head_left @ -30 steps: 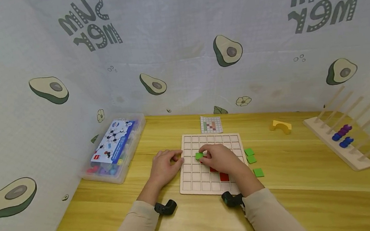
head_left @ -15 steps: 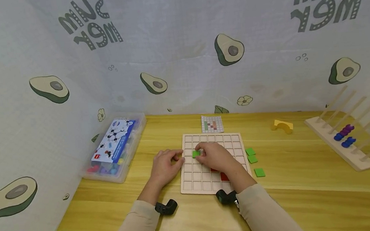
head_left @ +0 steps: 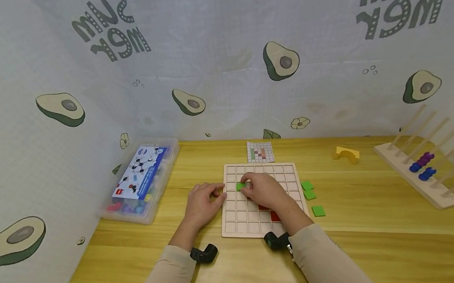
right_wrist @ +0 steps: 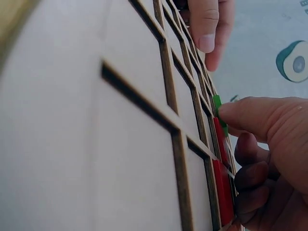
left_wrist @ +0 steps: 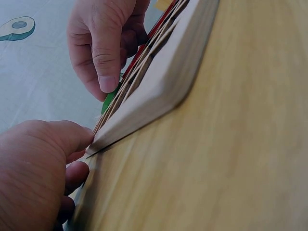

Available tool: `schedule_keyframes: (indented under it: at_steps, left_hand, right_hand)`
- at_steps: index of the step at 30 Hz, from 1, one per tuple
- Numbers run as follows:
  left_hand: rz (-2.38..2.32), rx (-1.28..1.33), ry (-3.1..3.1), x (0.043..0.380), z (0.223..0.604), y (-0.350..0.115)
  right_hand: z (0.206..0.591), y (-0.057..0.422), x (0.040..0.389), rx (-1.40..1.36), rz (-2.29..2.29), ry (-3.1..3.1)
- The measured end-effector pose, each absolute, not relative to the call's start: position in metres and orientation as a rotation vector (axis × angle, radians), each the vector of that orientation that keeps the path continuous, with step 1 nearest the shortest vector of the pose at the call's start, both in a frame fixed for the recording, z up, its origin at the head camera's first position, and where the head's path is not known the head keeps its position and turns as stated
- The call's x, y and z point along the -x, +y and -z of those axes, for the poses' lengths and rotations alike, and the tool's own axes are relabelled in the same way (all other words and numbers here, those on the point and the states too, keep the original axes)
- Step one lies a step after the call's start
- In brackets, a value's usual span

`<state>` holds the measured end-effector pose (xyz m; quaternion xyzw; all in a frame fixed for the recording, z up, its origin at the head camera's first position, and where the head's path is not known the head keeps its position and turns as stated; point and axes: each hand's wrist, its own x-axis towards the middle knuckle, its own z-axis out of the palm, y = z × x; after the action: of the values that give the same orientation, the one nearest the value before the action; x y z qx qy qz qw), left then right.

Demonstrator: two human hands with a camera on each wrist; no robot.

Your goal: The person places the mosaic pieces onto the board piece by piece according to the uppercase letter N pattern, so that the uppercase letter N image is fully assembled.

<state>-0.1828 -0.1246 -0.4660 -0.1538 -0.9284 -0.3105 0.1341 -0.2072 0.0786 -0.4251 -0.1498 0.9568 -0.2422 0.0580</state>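
Observation:
My right hand (head_left: 263,189) is over the wooden grid board (head_left: 235,227), pinching a small green square tile (head_left: 240,186) between thumb and fingers. In the right wrist view the green tile (right_wrist: 218,107) stands slightly tilted at the grid, beside red tiles (right_wrist: 223,187) set in the cells. My left hand (head_left: 202,205) rests at the board's left edge, its thumb and index finger touching the rim. The left wrist view shows that hand (left_wrist: 38,168) at the corner of the board (left_wrist: 168,72). The right hand covers part of the grid and its red tiles.
Loose green tiles (head_left: 309,194) lie right of the board. A printed pattern card (head_left: 259,152) lies behind it. At left sits a clear plastic case (head_left: 140,177) of coloured parts. A yellow arch block (head_left: 346,154) and a wooden peg rack (head_left: 415,173) with beads stand at right.
My right hand has moved slightly left and away from me with the green tile, then almost settled over a cell. The left hand has stayed at the board's edge.

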Motion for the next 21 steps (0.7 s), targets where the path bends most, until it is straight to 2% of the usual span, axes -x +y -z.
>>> schedule_keyframes:
  at_steps: [12, 21]
  left_hand:
    - [0.901, 0.457, -2.687, 0.182, 0.465, -0.124]
    - [0.895, 0.441, -2.696, 0.182, 0.465, -0.124]
  right_hand:
    - [0.424, 0.079, 0.206, 0.407, 0.743, 2.906]
    - [0.409, 0.099, 0.195, 0.325, 0.894, 2.889]
